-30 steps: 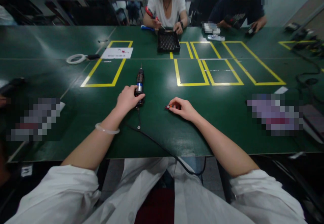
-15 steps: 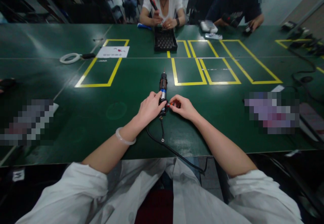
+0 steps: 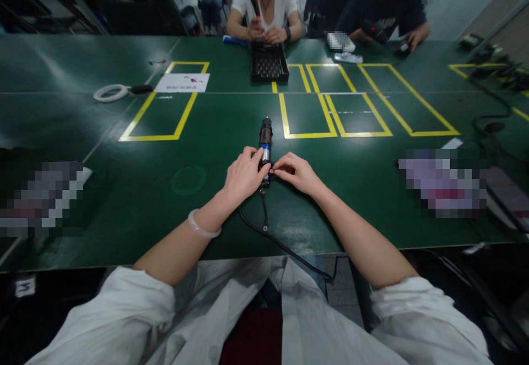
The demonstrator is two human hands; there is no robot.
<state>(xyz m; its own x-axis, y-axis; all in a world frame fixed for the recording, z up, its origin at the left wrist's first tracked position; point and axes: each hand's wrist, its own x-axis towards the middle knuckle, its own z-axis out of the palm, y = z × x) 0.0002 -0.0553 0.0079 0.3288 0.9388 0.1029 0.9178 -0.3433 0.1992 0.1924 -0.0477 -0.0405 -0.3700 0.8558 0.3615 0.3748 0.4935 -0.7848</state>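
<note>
An electric screwdriver (image 3: 266,134) with a dark front end, a blue and silver middle and a thin bit lies on the green table, bit pointing away from me. Across its rear part rests my left hand (image 3: 247,173), fingers and thumb wrapped round the body. At the right side of that rear part, my right hand (image 3: 298,173) pinches a small part with a bit of red, mostly hidden by the fingertips. A black cord (image 3: 285,246) runs from the screwdriver's back end over the table's near edge. A small ring terminal (image 3: 265,228) lies by the cord.
Yellow tape outlines (image 3: 309,135) mark the green table (image 3: 223,216). A white sheet (image 3: 184,82) and a coiled white cable (image 3: 111,93) lie at the back left. Opposite, a person (image 3: 264,7) holds a red-handled tool over a black tray (image 3: 269,70); another person (image 3: 384,12) sits beside.
My right fingertips have moved slightly left, closer against the screwdriver's side. The view has shifted a little. The person opposite holds the red-handled tool slightly lower and more to the right.
</note>
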